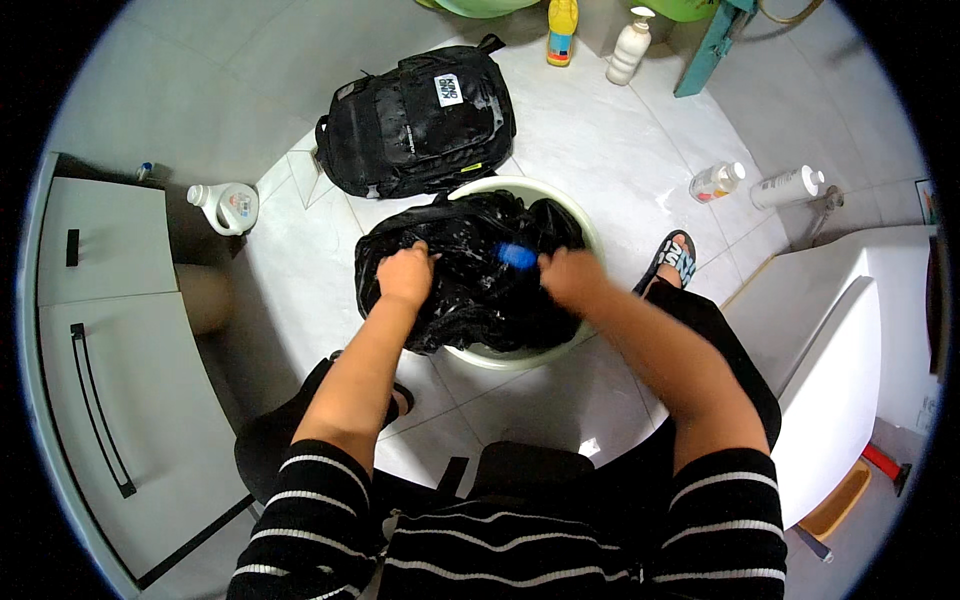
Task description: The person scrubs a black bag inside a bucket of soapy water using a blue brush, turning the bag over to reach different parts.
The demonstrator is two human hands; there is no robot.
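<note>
A wet black fabric item (460,245) with streaks of white suds lies bunched over a pale round basin (588,215) on the floor. It hangs out past the basin's left side, and its exact kind is hard to make out. My left hand (405,273) is closed on a fold of this fabric, toward its left part. In my right hand (573,280), which is smeared by motion, is a blue scrubbing brush (517,257). The brush is over the fabric's right half, its bristles hidden.
Just beyond the basin lies a black backpack (420,125). A white jug (225,208) stands left, by a cabinet (110,240). Farther back are a yellow bottle (562,30) and a white pump bottle (630,48). Two bottles lie right, near a white toilet (830,360).
</note>
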